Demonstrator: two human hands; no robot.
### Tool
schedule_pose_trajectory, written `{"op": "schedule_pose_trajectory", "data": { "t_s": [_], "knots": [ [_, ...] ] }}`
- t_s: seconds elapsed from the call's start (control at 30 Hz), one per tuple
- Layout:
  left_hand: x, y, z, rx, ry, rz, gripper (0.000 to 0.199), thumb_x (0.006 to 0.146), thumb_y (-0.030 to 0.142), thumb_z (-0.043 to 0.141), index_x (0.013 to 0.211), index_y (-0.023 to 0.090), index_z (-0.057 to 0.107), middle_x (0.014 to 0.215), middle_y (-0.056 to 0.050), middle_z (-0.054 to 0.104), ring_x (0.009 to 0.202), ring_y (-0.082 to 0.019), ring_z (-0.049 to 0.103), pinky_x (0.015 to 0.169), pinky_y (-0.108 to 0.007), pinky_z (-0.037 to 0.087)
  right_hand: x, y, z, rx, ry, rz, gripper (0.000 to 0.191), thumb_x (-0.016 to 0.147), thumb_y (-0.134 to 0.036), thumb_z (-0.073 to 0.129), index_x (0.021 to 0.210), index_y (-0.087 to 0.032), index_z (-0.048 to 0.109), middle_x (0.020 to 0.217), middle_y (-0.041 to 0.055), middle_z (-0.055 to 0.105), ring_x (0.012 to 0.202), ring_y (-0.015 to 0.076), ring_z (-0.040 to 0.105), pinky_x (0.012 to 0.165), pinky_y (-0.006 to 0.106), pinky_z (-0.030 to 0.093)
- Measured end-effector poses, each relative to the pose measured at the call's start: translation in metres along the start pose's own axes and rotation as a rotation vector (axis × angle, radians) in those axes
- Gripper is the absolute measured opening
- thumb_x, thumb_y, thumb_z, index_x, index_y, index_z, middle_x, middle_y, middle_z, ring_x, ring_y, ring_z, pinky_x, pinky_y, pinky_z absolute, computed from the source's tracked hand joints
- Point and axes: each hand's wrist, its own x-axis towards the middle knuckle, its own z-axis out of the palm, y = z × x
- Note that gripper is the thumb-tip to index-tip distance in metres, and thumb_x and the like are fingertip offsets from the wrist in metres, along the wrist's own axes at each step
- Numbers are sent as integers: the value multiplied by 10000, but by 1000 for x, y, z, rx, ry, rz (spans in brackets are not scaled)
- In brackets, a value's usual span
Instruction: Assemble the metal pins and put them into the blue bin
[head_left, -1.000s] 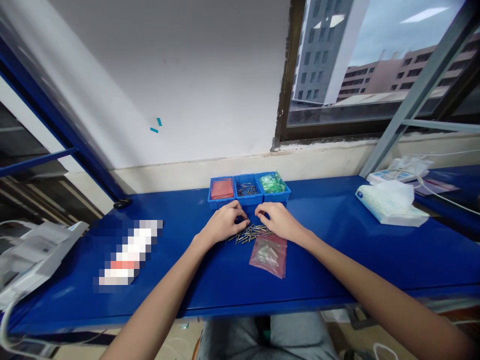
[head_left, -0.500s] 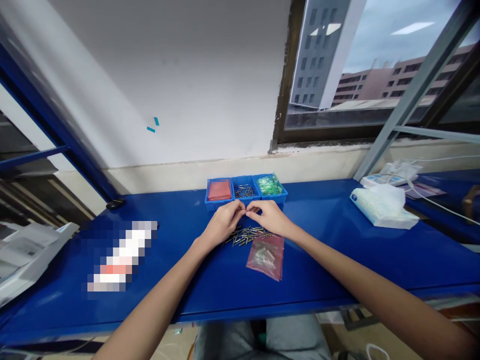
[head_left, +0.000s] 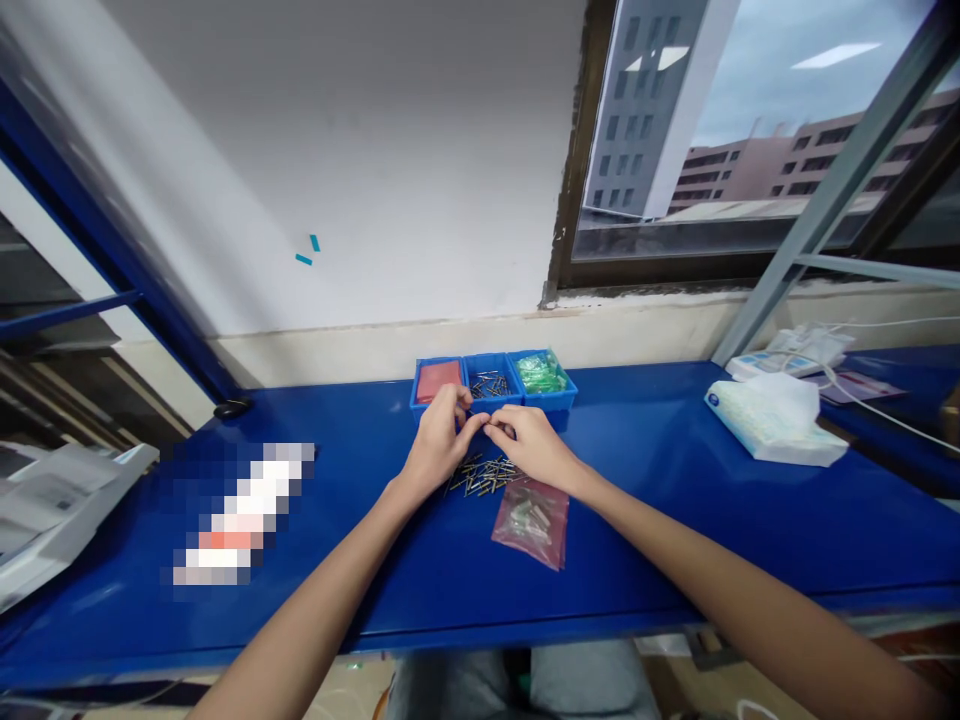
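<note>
My left hand (head_left: pixel 436 438) and my right hand (head_left: pixel 531 440) meet fingertip to fingertip above the blue table, just in front of the bins. The right thumb and index finger are pinched; anything between them is too small to make out. On the left, the fingers are curled, the index finger is lifted, and the thumb reaches to the right fingertips. Below the hands lies a loose pile of thin metal screws (head_left: pixel 480 478), partly covered by my right hand. A reddish zip bag (head_left: pixel 531 525) with pale pieces inside lies flat beside the pile.
Three joined blue bins stand by the wall: red bags (head_left: pixel 439 379) on the left, loose screws (head_left: pixel 489 384) in the middle, green packets (head_left: pixel 541 372) on the right. A tissue pack (head_left: pixel 776 420) sits at right. A blurred-out patch (head_left: pixel 247 510) and white trays (head_left: pixel 67 510) are at left.
My left index finger has lifted away from the thumb and the left fingers have spread a little. Both hands stay together in nearly the same place.
</note>
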Motion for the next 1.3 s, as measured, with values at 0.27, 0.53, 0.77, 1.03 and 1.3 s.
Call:
{"op": "schedule_pose_trajectory", "data": {
  "t_s": [0.27, 0.53, 0.77, 1.03, 1.3],
  "knots": [
    [-2, 0, -9, 298, -138, 207, 177, 949, 142, 544, 1114, 207, 544, 1011, -32, 598, 825, -146, 601, 711, -239, 476, -4, -2, 1, -89, 71, 68, 210, 963, -202, 553, 782, -178, 657, 813, 29, 661, 712, 141, 574, 642, 252, 352],
    [-2, 4, -9, 256, -209, 209, 54, 962, 195, 565, 991, 187, 610, 947, -31, 627, 806, -147, 624, 743, -247, 495, -10, -11, -1, -171, 40, 11, 220, 989, -221, 516, 849, -168, 678, 875, 49, 670, 772, 157, 605, 697, 270, 401],
    [-1, -3, -6, 67, -129, 119, 71, 888, 138, 627, 946, 179, 625, 842, -7, 666, 723, -127, 627, 695, -236, 484, -8, -3, 3, -45, 33, 29, 141, 959, -208, 565, 917, -161, 691, 974, 86, 721, 900, 197, 668, 818, 310, 476],
    [-1, 4, 3, -253, -111, -80, 121, 880, 202, 658, 998, 180, 646, 874, -19, 717, 774, -136, 685, 634, -202, 494, -5, -1, 6, 231, 82, 42, 111, 912, -119, 570, 940, -166, 667, 910, 60, 753, 838, 174, 708, 772, 285, 519],
    [0, 6, -2, 32, -30, 56, 119, 914, 227, 647, 1025, 183, 643, 913, -29, 653, 728, -126, 617, 718, -257, 516, -7, -3, 4, 380, 110, 165, 138, 904, -166, 568, 897, -163, 706, 790, 53, 754, 733, 173, 721, 703, 276, 548]
  ]
}}
